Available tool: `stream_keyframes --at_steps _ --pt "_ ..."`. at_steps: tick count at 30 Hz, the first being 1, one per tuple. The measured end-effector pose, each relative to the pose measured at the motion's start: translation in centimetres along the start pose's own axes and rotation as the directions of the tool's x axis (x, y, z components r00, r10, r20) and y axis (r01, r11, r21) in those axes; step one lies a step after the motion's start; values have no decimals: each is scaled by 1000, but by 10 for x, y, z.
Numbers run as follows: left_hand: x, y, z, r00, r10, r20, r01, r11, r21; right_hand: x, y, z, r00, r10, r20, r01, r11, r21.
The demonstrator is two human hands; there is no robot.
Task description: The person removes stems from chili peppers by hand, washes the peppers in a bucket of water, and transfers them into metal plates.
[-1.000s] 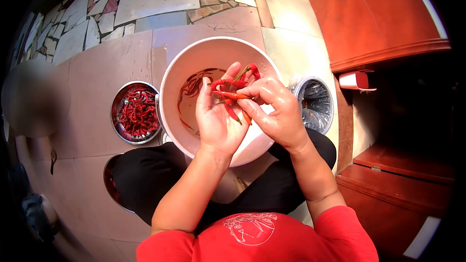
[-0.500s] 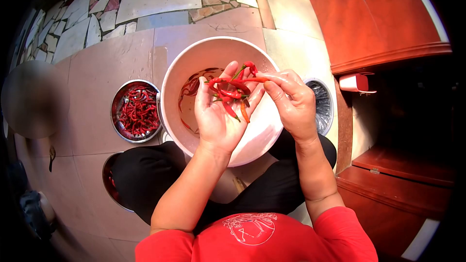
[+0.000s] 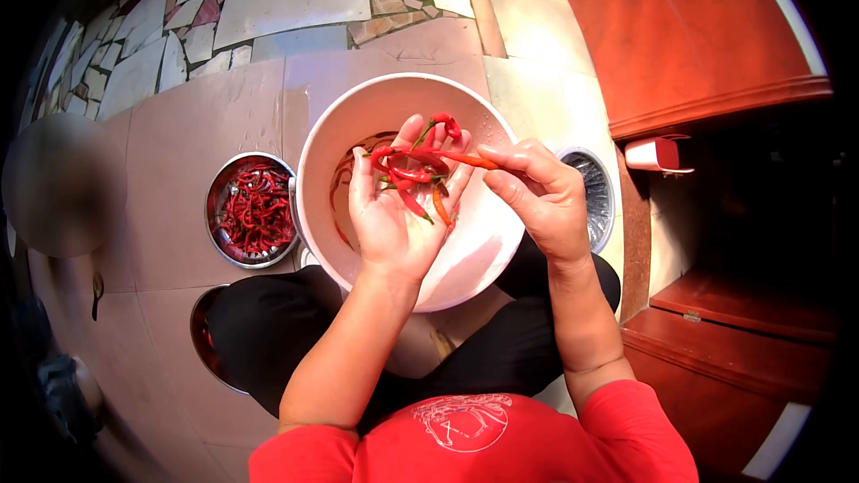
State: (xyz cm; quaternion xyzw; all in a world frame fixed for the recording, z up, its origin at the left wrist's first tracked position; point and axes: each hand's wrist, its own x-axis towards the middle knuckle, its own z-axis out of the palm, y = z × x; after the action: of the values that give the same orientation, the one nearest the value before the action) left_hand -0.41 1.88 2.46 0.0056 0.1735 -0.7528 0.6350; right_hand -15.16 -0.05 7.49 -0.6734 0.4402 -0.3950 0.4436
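Note:
Over a white bucket, my left hand is turned palm up and cupped. Several red chili peppers with green stems lie across its palm and fingers. My right hand is at their right side, thumb and forefinger closing around the pointed end of one long orange-red chili pepper. That pepper's other end rests among those in my left palm. Water with more red peppers shows in the bucket behind my left hand, which partly hides them.
Left of the bucket stands a metal bowl heaped with red chilies. A second bowl is partly under my left knee. At right are a basin lined with dark plastic and a red wooden cabinet. A blurred round shape is at far left.
My left hand and its peppers have shifted slightly left and down. My right hand has moved a little right and down, with its fingers nearer the long pepper's tip.

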Motion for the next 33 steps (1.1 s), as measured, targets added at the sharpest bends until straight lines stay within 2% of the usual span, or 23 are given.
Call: stream_keyframes --at_steps 2,3,5,6,8,9,13,15,16,18,19,20,22,23,24,27,30,33 --pt "1 1 0 999 28 -21 -28 1000 10 -1 0 1 999 29 -24 -27 994 103" --pt "2 1 0 1000 27 -10 -27 1000 1 -1 -2 -1 999 24 -27 -22 995 98" --pt "2 2 -2 999 31 -14 -31 1000 -6 -2 -5 -3 980 191 -60 -165 939 301" --pt "1 2 -3 999 40 -24 -40 999 -13 -2 -3 -6 980 189 -59 -164 940 300" --pt "1 3 -3 999 38 -8 -38 999 -11 -1 6 -13 974 165 -156 -92 914 394" --pt "1 4 -3 999 33 9 -33 999 -9 2 2 -12 980 94 -177 -3 889 458" --pt "1 4 -3 999 34 13 -34 999 -20 4 1 -15 956 -44 -291 172 886 430" --pt "2 4 -5 999 18 34 -16 999 -51 1 1 -23 986 -110 -126 159 858 488" --pt "2 4 -4 999 21 34 -19 998 -51 0 1 -23 986 -111 -124 158 858 489" --pt "2 4 -3 1000 22 11 -22 999 -31 -1 -8 -21 989 150 -1 -137 907 397" --pt "2 4 -3 1000 24 11 -24 999 -31 -1 -12 -10 975 223 7 -214 924 318" --pt "2 4 -4 999 27 21 -26 999 -30 -2 -17 -6 935 343 87 -354 914 200" --pt "2 5 -5 999 30 31 -29 999 -28 -4 -15 3 937 306 171 -285 949 -137" --pt "3 4 -7 998 54 40 -54 999 4 -7 -14 12 966 226 122 -220 973 -65" --pt "4 4 -7 996 78 50 -79 996 35 -9 -12 16 966 226 122 -220 973 -65" --pt "3 2 -7 991 116 58 -118 993 30 -11 -15 26 991 64 120 -13 922 -386" --pt "2 1 -6 991 125 44 -128 988 90 -11 -7 32 988 75 132 -5 885 -466" --pt "2 2 -6 993 108 44 -111 992 66 -13 -6 33 990 15 143 57 872 -487"
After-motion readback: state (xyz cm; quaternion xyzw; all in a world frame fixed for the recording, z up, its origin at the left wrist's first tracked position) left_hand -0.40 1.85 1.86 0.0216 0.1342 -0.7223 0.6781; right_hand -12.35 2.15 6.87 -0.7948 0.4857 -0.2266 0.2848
